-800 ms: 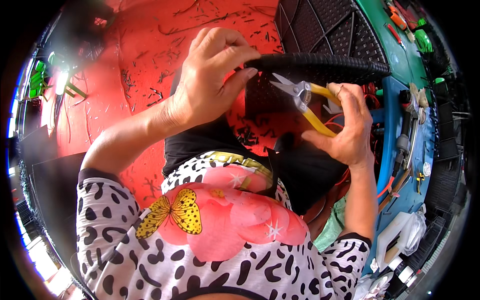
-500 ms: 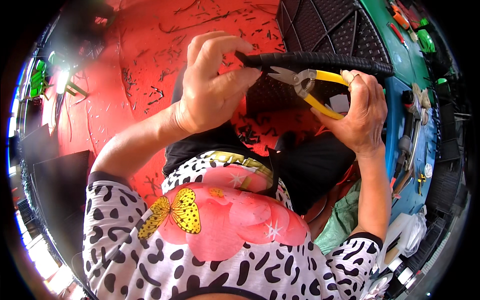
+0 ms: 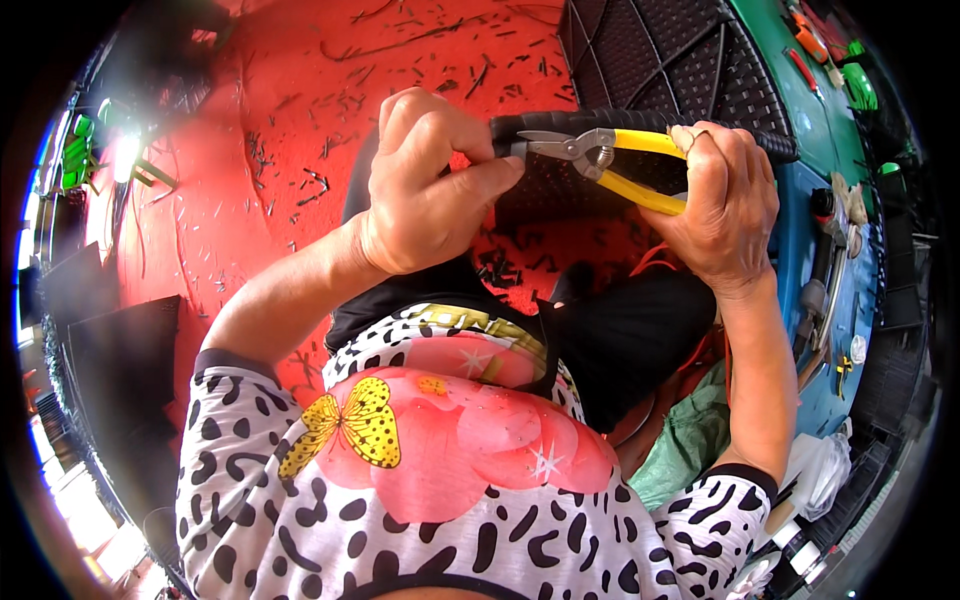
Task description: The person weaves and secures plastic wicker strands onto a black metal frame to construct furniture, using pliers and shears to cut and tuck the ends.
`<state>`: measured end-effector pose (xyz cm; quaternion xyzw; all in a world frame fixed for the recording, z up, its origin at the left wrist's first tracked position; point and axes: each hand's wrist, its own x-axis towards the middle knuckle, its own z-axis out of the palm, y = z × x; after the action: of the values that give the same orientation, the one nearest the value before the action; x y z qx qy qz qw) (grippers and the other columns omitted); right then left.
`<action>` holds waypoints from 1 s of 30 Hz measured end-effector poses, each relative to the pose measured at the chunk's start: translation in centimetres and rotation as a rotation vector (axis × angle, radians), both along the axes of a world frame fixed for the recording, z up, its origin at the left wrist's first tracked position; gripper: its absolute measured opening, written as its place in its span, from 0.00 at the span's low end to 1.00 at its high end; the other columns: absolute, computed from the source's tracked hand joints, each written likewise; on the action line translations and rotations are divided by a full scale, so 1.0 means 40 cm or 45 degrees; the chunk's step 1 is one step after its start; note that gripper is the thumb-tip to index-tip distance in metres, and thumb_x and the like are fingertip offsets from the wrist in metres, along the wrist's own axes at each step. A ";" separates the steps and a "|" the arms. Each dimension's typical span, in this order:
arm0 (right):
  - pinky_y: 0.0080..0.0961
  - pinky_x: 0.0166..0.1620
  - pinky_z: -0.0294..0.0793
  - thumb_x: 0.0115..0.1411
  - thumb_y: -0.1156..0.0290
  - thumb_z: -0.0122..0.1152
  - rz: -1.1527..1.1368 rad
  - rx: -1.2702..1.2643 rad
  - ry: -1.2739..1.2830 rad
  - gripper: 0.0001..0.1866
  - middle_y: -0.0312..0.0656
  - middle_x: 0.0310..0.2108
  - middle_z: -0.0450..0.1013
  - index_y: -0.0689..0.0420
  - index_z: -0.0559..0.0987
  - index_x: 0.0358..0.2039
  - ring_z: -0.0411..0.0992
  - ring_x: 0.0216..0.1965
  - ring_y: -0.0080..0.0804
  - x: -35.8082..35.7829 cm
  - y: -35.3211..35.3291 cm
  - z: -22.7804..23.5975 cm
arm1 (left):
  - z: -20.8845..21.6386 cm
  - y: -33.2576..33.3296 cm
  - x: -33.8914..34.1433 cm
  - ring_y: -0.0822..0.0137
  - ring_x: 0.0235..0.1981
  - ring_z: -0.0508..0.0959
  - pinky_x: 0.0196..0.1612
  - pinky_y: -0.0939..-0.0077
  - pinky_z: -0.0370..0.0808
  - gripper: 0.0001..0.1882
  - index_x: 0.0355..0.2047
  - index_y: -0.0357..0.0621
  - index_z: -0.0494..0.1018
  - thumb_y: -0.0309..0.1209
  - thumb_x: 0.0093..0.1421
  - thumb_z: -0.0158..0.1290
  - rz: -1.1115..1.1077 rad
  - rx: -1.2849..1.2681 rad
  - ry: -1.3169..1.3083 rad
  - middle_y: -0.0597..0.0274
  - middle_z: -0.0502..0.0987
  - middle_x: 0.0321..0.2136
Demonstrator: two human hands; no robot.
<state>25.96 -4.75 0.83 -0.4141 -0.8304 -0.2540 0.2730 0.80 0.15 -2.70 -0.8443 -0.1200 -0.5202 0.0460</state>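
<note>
My left hand (image 3: 430,185) is closed, thumb and forefinger pinching the short dark end of a black strip beside the tip of a black wrapped bar (image 3: 590,121). The bar is part of a dark woven wicker piece (image 3: 660,55). In my right hand (image 3: 715,205) is a pair of snips (image 3: 566,146) with yellow handles and grey metal blades. Its blade tips point left and lie at the strip, right by my left fingertips. Whether the blades touch the strip I cannot tell.
Black offcuts lie scattered over the red floor (image 3: 290,110). To the right stand a green surface (image 3: 775,75) and a blue one (image 3: 805,215) with tools on them. A green cloth or bag (image 3: 685,440) lies beside my right leg. Dark panels (image 3: 120,360) stand at the left.
The snips have moved left, bringing their blades to the strip at my left fingertips. My left hand has dropped slightly, and its raised forefinger has curled down into a pinch.
</note>
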 end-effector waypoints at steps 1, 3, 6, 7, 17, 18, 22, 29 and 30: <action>0.27 0.31 0.66 0.37 0.67 0.67 0.005 0.018 -0.022 0.23 0.37 0.29 0.66 0.56 0.70 0.35 0.67 0.29 0.33 0.001 0.003 0.001 | -0.001 0.000 -0.001 0.65 0.25 0.67 0.30 0.70 0.62 0.10 0.24 0.44 0.75 0.24 0.35 0.55 0.003 -0.002 -0.001 0.67 0.67 0.23; 0.27 0.30 0.66 0.38 0.66 0.66 0.012 0.033 -0.046 0.22 0.37 0.29 0.66 0.56 0.70 0.35 0.67 0.29 0.33 0.004 0.009 0.001 | -0.003 0.001 -0.003 0.65 0.25 0.66 0.30 0.70 0.63 0.11 0.23 0.44 0.75 0.24 0.34 0.56 -0.001 0.016 0.010 0.68 0.67 0.23; 0.27 0.30 0.66 0.42 0.67 0.63 0.015 0.096 -0.093 0.19 0.37 0.29 0.66 0.56 0.70 0.35 0.67 0.28 0.33 0.008 0.018 0.002 | -0.004 0.003 -0.003 0.65 0.25 0.66 0.30 0.69 0.63 0.12 0.23 0.43 0.75 0.24 0.32 0.56 -0.007 0.039 0.007 0.68 0.66 0.23; 0.27 0.29 0.65 0.43 0.67 0.62 0.019 0.121 -0.118 0.17 0.37 0.29 0.66 0.56 0.70 0.34 0.67 0.28 0.32 0.009 0.020 0.003 | -0.004 0.003 -0.004 0.65 0.25 0.66 0.30 0.69 0.63 0.12 0.23 0.43 0.75 0.24 0.32 0.56 -0.003 0.037 0.005 0.68 0.66 0.23; 0.25 0.27 0.64 0.41 0.73 0.63 -0.084 0.123 -0.225 0.18 0.35 0.25 0.62 0.55 0.71 0.35 0.66 0.25 0.30 0.001 0.025 0.002 | -0.030 -0.024 -0.010 0.61 0.27 0.67 0.32 0.62 0.71 0.15 0.26 0.39 0.75 0.18 0.33 0.61 0.012 -0.087 0.009 0.61 0.67 0.25; 0.25 0.27 0.64 0.41 0.73 0.63 -0.078 0.122 -0.227 0.18 0.35 0.25 0.62 0.55 0.71 0.35 0.66 0.25 0.30 -0.001 0.025 0.002 | -0.031 -0.023 -0.010 0.60 0.27 0.68 0.32 0.63 0.71 0.15 0.26 0.39 0.75 0.18 0.33 0.61 0.003 -0.090 0.007 0.61 0.67 0.25; 0.26 0.26 0.64 0.40 0.73 0.63 -0.126 0.064 -0.218 0.19 0.35 0.25 0.61 0.54 0.71 0.35 0.66 0.25 0.30 -0.008 0.021 -0.002 | -0.042 -0.017 -0.005 0.60 0.25 0.68 0.29 0.67 0.70 0.15 0.25 0.38 0.74 0.17 0.32 0.60 -0.021 -0.072 -0.016 0.60 0.67 0.24; 0.26 0.26 0.63 0.42 0.71 0.62 -0.193 0.049 -0.286 0.16 0.35 0.24 0.60 0.54 0.71 0.34 0.65 0.25 0.29 -0.026 0.018 0.011 | -0.148 -0.039 0.014 0.63 0.22 0.67 0.24 0.71 0.64 0.14 0.25 0.40 0.73 0.23 0.33 0.55 -0.161 -0.207 0.038 0.62 0.67 0.22; 0.26 0.26 0.63 0.42 0.71 0.62 -0.193 0.048 -0.289 0.16 0.35 0.24 0.60 0.54 0.71 0.34 0.65 0.25 0.29 -0.025 0.019 0.011 | -0.142 -0.051 0.007 0.61 0.20 0.66 0.25 0.68 0.65 0.14 0.28 0.37 0.73 0.20 0.37 0.60 -0.140 -0.347 0.033 0.61 0.67 0.20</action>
<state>24.97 -4.00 1.28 -0.4391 -0.8173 -0.3346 0.1648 1.10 -1.87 -8.40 -0.8547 -0.1425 -0.4899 -0.0962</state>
